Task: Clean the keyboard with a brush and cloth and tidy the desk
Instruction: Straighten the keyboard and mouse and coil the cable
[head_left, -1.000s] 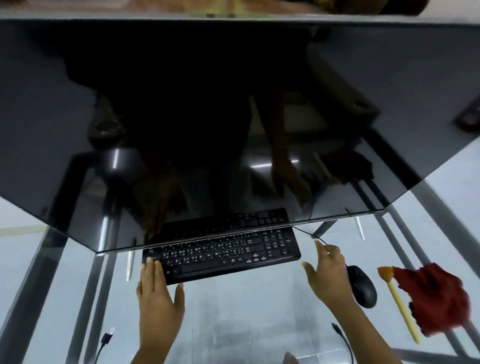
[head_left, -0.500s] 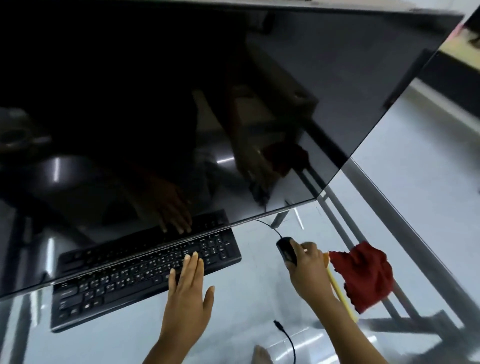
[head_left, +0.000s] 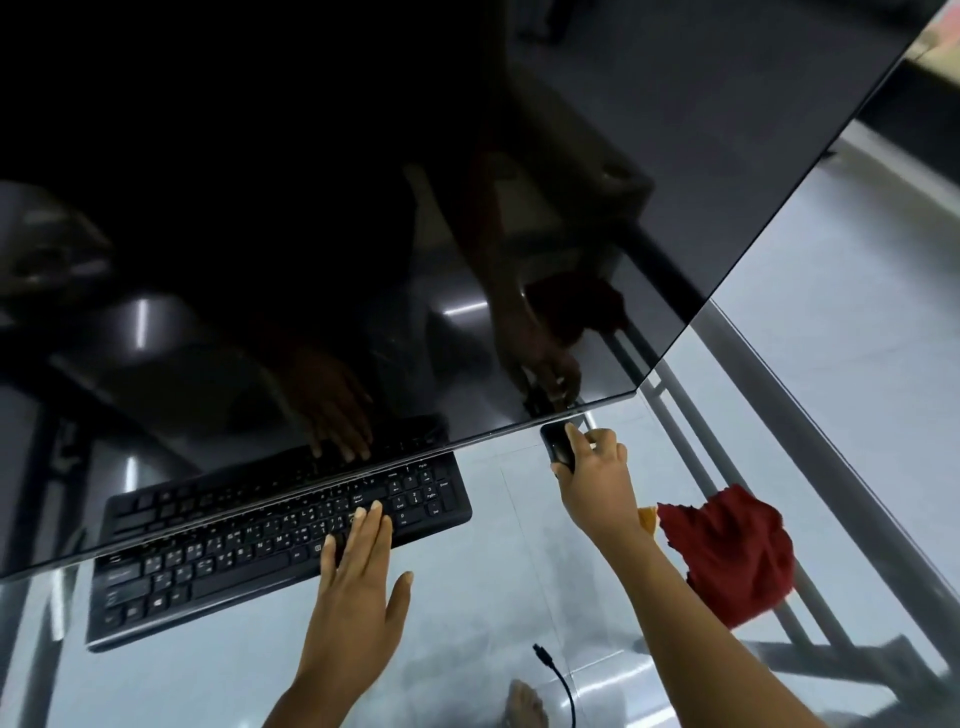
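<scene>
A black keyboard (head_left: 249, 551) lies on the glass desk (head_left: 493, 597), its far edge tucked under the big dark monitor. My left hand (head_left: 358, 577) lies flat with straight fingers on the keyboard's right half. My right hand (head_left: 592, 478) grips a black mouse (head_left: 556, 447) close to the monitor's lower right corner. A crumpled red cloth (head_left: 727, 556) lies to the right of my right forearm. Only the orange tip of the brush (head_left: 648, 518) shows between my forearm and the cloth.
A large dark monitor (head_left: 363, 208) fills most of the view and overhangs the keyboard. A loose black cable end (head_left: 543, 652) lies on the glass near the front. Metal frame bars (head_left: 810, 467) show under the glass at right. A bare foot shows below the glass.
The view has swung to the right. My left hand moved from the keyboard's front left onto its right half. My right hand took hold of the mouse and carried it toward the monitor.
</scene>
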